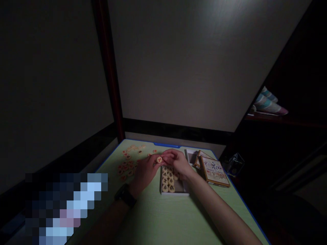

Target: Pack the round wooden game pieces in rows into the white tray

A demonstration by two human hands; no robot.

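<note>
1. Xiangqi piece [159, 159] with a red mark is in my left hand [146, 168]; I am grasping it at the fingertips, and its marked face is turned toward me. On this wrist I wear a dark watch [125, 195].

2. My right hand [178, 162] is just to the right of this piece, with the fingers bent toward it. I cannot tell whether these fingers grasp something or touch the piece, because they are partly hidden.

3. The white tray [175, 194] lies below my hands and to their near side, slightly to the right of the held piece. Its long axis seems to run from near to far, but its far end is covered by my hands. My right hand is the nearer one to it, and my right forearm passes over its right side.

4. Inside the tray, black-marked pieces [165, 181] lie flat in two columns along the left. One more shows partly to the right of them, and the near right part is bare bottom.

5. Loose pieces [125, 164] are spread to the left of my left hand, many with red marks.

6. To the right of my right hand, a second tray [191, 157] and a printed lid [214, 170] rest on the green table [148, 217].
</note>
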